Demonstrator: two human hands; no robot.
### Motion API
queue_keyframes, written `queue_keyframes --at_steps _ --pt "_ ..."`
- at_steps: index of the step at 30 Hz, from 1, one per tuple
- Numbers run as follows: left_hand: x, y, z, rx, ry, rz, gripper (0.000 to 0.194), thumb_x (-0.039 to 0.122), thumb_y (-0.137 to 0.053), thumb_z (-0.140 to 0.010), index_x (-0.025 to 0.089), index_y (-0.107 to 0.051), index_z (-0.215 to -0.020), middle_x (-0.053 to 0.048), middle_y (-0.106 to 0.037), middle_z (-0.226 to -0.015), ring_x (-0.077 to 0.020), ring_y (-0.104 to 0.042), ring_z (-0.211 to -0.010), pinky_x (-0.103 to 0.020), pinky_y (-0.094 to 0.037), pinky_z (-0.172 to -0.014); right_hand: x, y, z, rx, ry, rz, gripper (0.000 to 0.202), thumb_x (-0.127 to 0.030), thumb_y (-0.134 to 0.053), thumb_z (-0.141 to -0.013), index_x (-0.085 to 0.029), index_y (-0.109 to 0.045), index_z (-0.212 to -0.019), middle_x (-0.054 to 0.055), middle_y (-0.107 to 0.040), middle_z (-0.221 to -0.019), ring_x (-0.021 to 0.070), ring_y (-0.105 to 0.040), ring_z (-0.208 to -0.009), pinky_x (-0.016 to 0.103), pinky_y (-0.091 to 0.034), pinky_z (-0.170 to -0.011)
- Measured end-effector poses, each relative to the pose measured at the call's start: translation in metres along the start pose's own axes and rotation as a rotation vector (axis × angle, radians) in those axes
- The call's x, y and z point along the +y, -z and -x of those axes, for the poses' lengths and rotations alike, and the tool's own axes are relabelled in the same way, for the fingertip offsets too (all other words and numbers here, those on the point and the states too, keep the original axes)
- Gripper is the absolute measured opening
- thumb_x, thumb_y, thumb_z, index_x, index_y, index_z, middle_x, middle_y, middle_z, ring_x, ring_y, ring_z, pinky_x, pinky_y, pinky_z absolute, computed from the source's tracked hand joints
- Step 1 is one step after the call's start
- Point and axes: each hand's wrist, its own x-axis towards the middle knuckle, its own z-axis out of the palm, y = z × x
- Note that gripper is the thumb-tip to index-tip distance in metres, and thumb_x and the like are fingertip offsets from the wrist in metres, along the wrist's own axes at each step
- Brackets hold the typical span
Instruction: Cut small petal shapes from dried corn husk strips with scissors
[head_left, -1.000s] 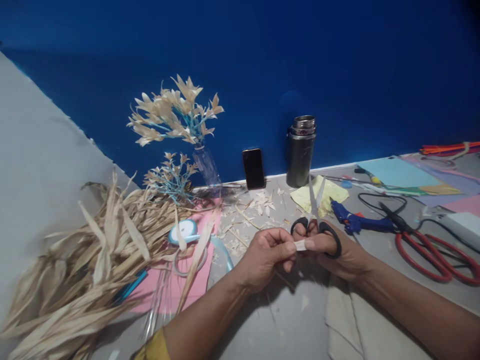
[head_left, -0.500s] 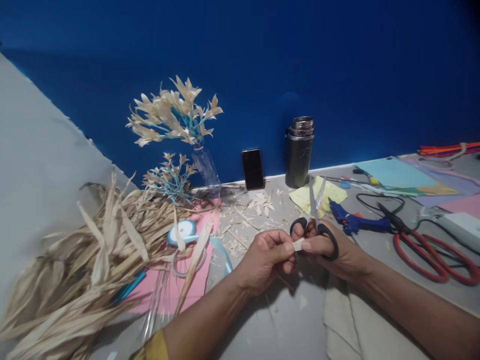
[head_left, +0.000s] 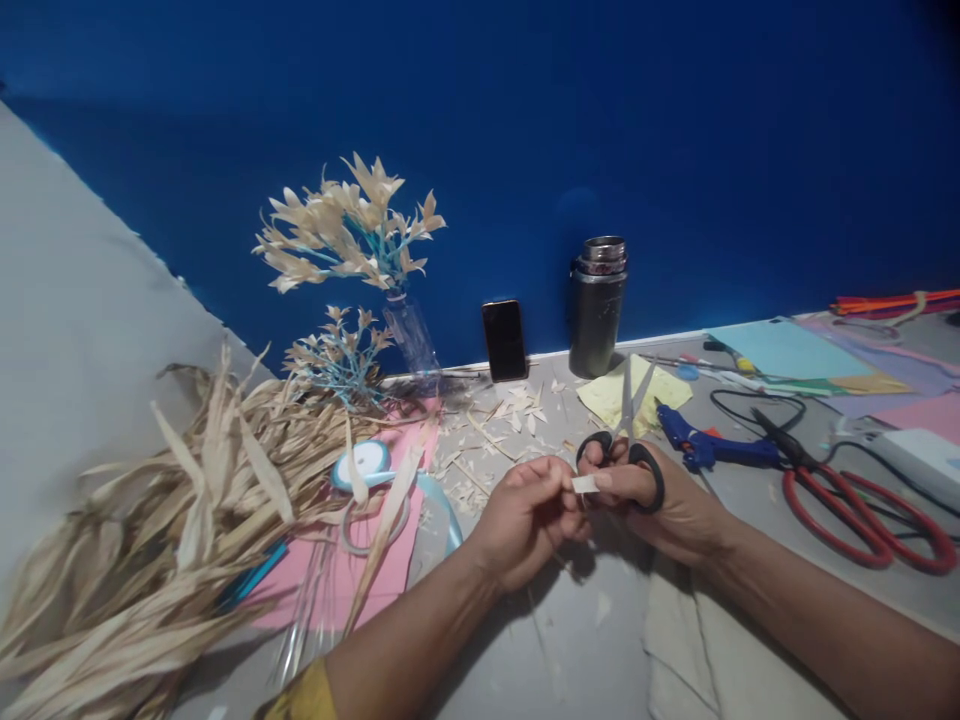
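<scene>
Between my hands is a small pale strip [head_left: 585,484], likely husk or paper. My left hand [head_left: 529,515] is closed, its thumb and fingertips at the strip's left end. My right hand [head_left: 667,495] holds black-handled scissors [head_left: 627,400], blades pointing up and slightly apart, and its thumb presses the strip's right end. Beneath and beyond the hands, pale scraps [head_left: 517,408] are scattered on the grey table [head_left: 570,640].
Dried husks [head_left: 225,470] and pink paper [head_left: 382,570] lie left. Husk flowers [head_left: 352,225] stand in a clear bottle [head_left: 412,340]. Behind are a phone [head_left: 505,340] and flask [head_left: 598,305]. A blue glue gun [head_left: 720,448] and red-handled scissors [head_left: 847,520] lie right.
My left fingers have shifted slightly left and loosened on the strip, showing more of it. The scissors' blades are spread a little wider.
</scene>
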Motion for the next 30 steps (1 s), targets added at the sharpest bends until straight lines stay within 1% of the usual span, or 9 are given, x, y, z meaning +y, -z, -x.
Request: queue_keyframes --at_steps 4,7,9,11,14,17,21,25,30 --pt "0.0022 0.0003 -0.0007 0.035 -0.082 -0.004 0.043 0.048 -0.069 -0.083 0.017 -0.047 -0.061 0.005 -0.042 -0.054 -0.0087 -0.043 -0.049 -0.026 -0.042 -0.058 -0.001 -0.0011 -0.0004 0.057 0.044 0.002 0.02 -0.024 -0.08 -0.071 -0.016 -0.063 -0.079 -0.004 -0.053 -0.065 0.0087 -0.043 -0.057 0.022 -0.036 -0.056" --pt "0.0008 -0.0025 0.0017 0.061 -0.104 -0.123 0.043 0.055 -0.075 -0.075 0.015 -0.059 -0.075 -0.001 -0.057 -0.068 -0.0125 -0.056 -0.062 -0.026 -0.044 -0.063 0.0007 -0.001 -0.0007 0.111 0.047 0.084 0.021 -0.027 -0.078 -0.072 -0.017 -0.061 -0.081 -0.004 -0.054 -0.064 0.0108 -0.047 -0.057 0.024 -0.038 -0.057" --pt "-0.0005 -0.0053 0.0034 0.106 -0.099 -0.169 0.044 0.051 -0.082 -0.069 0.015 -0.063 -0.085 -0.003 -0.062 -0.075 -0.0129 -0.059 -0.066 -0.025 -0.044 -0.064 0.0023 -0.0007 -0.0006 0.158 0.058 0.179 0.023 -0.03 -0.077 -0.073 -0.019 -0.06 -0.084 -0.003 -0.056 -0.066 0.0138 -0.052 -0.059 0.027 -0.04 -0.058" --pt "-0.0009 -0.0076 0.0041 0.18 -0.117 -0.197 0.038 0.041 -0.086 -0.066 0.014 -0.062 -0.081 0.0 -0.06 -0.07 -0.0105 -0.057 -0.061 -0.023 -0.043 -0.062 0.0033 -0.0008 0.0 0.208 0.067 0.303 0.026 -0.033 -0.077 -0.072 -0.019 -0.061 -0.086 -0.002 -0.059 -0.069 0.0158 -0.054 -0.062 0.029 -0.04 -0.059" --pt "0.0015 -0.0089 0.0034 0.248 -0.113 -0.167 0.032 0.031 -0.085 -0.065 0.015 -0.059 -0.076 0.001 -0.06 -0.066 -0.0096 -0.055 -0.057 -0.023 -0.042 -0.058 0.0031 -0.0025 0.0016 0.266 0.062 0.462 0.031 -0.034 -0.079 -0.066 -0.018 -0.061 -0.085 -0.003 -0.057 -0.065 0.0143 -0.05 -0.059 0.028 -0.037 -0.056" --pt "0.0056 -0.0082 0.0023 0.26 -0.091 -0.138 0.028 0.028 -0.081 -0.066 0.015 -0.058 -0.072 0.0 -0.06 -0.062 -0.0096 -0.055 -0.054 -0.022 -0.041 -0.056 0.002 -0.0044 0.0024 0.294 0.046 0.502 0.032 -0.036 -0.078 -0.065 -0.018 -0.06 -0.085 -0.005 -0.052 -0.061 0.012 -0.044 -0.055 0.026 -0.033 -0.053" --pt "0.0087 -0.0055 0.0009 0.26 -0.079 -0.149 0.024 0.025 -0.079 -0.065 0.015 -0.057 -0.067 0.001 -0.056 -0.054 -0.009 -0.052 -0.05 -0.021 -0.04 -0.054 0.0007 -0.0049 0.0012 0.278 0.07 0.499 0.033 -0.038 -0.078 -0.067 -0.017 -0.061 -0.086 -0.003 -0.057 -0.067 0.0126 -0.046 -0.059 0.026 -0.035 -0.055" --pt "0.0067 -0.0023 -0.0002 0.247 -0.036 -0.163 0.025 0.025 -0.082 -0.064 0.013 -0.06 -0.069 0.0 -0.059 -0.058 -0.0081 -0.053 -0.05 -0.02 -0.04 -0.054 0.0014 -0.0049 0.0003 0.234 0.055 0.442 0.029 -0.034 -0.079 -0.069 -0.017 -0.062 -0.086 -0.001 -0.062 -0.072 0.0146 -0.054 -0.064 0.027 -0.039 -0.061" --pt "0.0014 -0.0031 0.0028 0.068 0.036 -0.02 0.032 0.03 -0.086 -0.066 0.013 -0.062 -0.077 -0.003 -0.063 -0.065 -0.0112 -0.06 -0.06 -0.021 -0.045 -0.059 0.0022 -0.0031 0.0013 -0.016 0.003 0.1 0.024 -0.031 -0.079 -0.074 -0.017 -0.061 -0.081 0.0 -0.063 -0.062 0.016 -0.059 -0.06 0.028 -0.043 -0.06"
